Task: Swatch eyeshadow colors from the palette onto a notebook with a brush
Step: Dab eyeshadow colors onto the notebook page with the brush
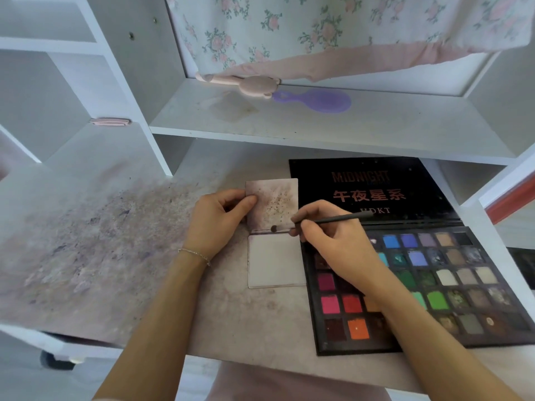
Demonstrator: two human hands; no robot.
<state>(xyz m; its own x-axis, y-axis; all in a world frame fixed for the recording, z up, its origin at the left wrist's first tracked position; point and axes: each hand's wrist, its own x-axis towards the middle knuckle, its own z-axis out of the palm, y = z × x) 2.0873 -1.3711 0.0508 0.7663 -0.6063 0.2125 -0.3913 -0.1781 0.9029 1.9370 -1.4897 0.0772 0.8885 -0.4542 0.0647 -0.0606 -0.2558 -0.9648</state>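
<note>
Your right hand (333,235) is pinched around the brush (324,220), its tip at the notebook (275,235) fold. Your left hand (220,218) is clamped on the flipped-up page's left edge. Notebook lies on the stained surface (101,233), its right edge just beside the open palette (434,285). Surface to your left offers open room; a shelf (318,125) overhangs behind.

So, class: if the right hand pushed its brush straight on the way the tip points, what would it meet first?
Probably the left hand, which holds the notebook's raised page; the right hand's brush points left across the fold.
</note>
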